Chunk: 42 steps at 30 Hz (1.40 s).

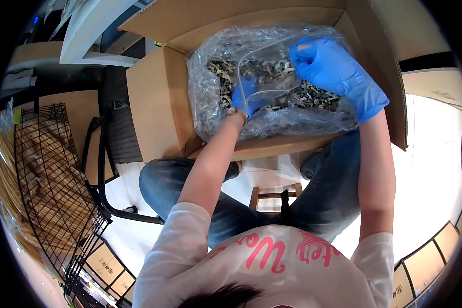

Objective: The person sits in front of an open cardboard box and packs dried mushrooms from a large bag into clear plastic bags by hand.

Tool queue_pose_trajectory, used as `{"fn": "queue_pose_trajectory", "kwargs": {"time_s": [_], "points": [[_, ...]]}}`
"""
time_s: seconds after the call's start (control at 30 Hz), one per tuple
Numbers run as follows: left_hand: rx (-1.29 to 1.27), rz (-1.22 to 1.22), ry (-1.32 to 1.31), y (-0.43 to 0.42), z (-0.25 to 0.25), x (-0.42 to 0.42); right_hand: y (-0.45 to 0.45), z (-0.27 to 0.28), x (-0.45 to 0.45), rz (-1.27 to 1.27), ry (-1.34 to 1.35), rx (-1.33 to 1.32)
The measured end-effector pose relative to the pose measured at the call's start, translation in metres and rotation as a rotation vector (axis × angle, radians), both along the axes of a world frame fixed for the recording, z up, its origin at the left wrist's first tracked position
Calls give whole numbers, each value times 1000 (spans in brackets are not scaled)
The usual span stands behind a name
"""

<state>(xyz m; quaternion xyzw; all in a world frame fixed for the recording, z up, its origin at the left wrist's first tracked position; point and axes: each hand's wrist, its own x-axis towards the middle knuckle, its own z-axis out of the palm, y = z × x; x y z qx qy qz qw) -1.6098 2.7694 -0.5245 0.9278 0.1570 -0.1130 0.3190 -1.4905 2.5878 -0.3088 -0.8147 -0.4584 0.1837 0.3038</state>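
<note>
Head view: the person sat over an open cardboard box (156, 102), which stood in front of the knees, its flaps spread outward. Inside it lay a large, crumpled plastic liner (204, 102), and in the liner was a heap of thin strips (222, 77) in grey, dark and pale tones. A smaller clear bag (266, 66) was over the middle of the heap, between the two hands, with its rim showing as a curved line.

The right hand (321, 64), in a blue glove, was above the right part of the heap. Its fingers were curled together, clamped on the edge of the clear bag. The left hand (247, 95), also in a blue glove, was low over the left part of the heap, partly seen through the clear plastic. Whether its fingers were apart or closed on something could not be told, nor whether it was inside the bag or behind it. A bracelet (237, 112) circled the left wrist.

Below the box, a wooden stool (254, 197) showed between legs in blue jeans (333, 182). The person's white shirt (303, 272) bore pink letters. Off to the left, a black wire basket (49, 169) stood beside long tan stalks wrapped in plastic.
</note>
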Motion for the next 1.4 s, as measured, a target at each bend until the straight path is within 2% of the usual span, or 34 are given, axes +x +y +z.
{"fn": "queue_pose_trajectory", "kwargs": {"time_s": [0.03, 0.1, 0.17, 0.23, 0.3, 0.4, 0.43, 0.5, 0.57, 0.6, 0.63, 0.67, 0.7, 0.77, 0.8, 0.83, 0.9, 0.93, 0.97, 1.03, 1.07, 1.17, 1.3, 1.37, 1.4], "points": [[-127, 123, -77, -1, -7, -3, 1, 1, -2, 19, -31, -5], [288, -194, -94, 1, -8, -6, 1, 4, -3, -31, -33, 6], [239, -173, 0, -1, -6, -4, -2, 7, 0, -77, -37, 15], [191, -149, 91, -3, 1, -1, -11, 6, 10, -332, -185, 209], [96, -135, 91, -7, 11, -5, -27, 7, 31, -535, -92, 170], [117, -120, 75, -10, 6, -11, -65, 19, 54, -530, -136, 295], [121, -108, 77, -9, 2, -12, -67, 30, 43, -541, -307, 413], [98, -86, 71, -7, -5, -12, -61, 37, 26, -548, -478, 532], [153, -91, 59, -7, -5, -12, -52, 29, 12, -500, -330, 698], [155, -97, 59, -7, -2, -12, -47, 35, 6, -315, -433, 630], [113, -48, 49, -6, 2, -14, -36, 37, -11, -370, -134, 580], [71, 0, 38, -4, 7, -15, -24, 22, -4, -211, -469, 537], [73, -7, 37, -3, 12, -15, -14, 21, -7, -111, -524, 253], [17, -44, -113, 2, 19, -15, 3, 0, -13, -37, -436, 144], [-173, 15, 79, 10, 14, -10, 10, -10, -15, -22, -421, 148], [-171, 12, 81, 15, 9, -12, 15, -17, -16, -7, -406, 152], [66, -124, -280, 22, 5, -13, 24, -18, -16, 19, -365, 78], [55, -61, -384, 26, 4, -12, 28, -19, -15, 49, -324, 2], [59, -61, -384, 30, 21, -8, 29, -25, -14, 49, -324, 6], [-176, -10, -155, 41, 70, 2, 28, -37, -12, 23, -327, 125], [-117, -6, -260, 48, 75, 6, 27, -36, -12, 24, -327, 130], [-94, -12, -293, 66, 102, 3, 27, -34, -12, -2, -237, 95], [-336, 126, -251, 82, 137, -4, 30, -40, -13, -22, -208, 106], [-270, 124, -337, 98, 138, -9, 32, -47, -11, -8, -238, 103], [-418, 163, -300, 96, 155, -13, 34, -51, -9, -4, -254, 107]]}}
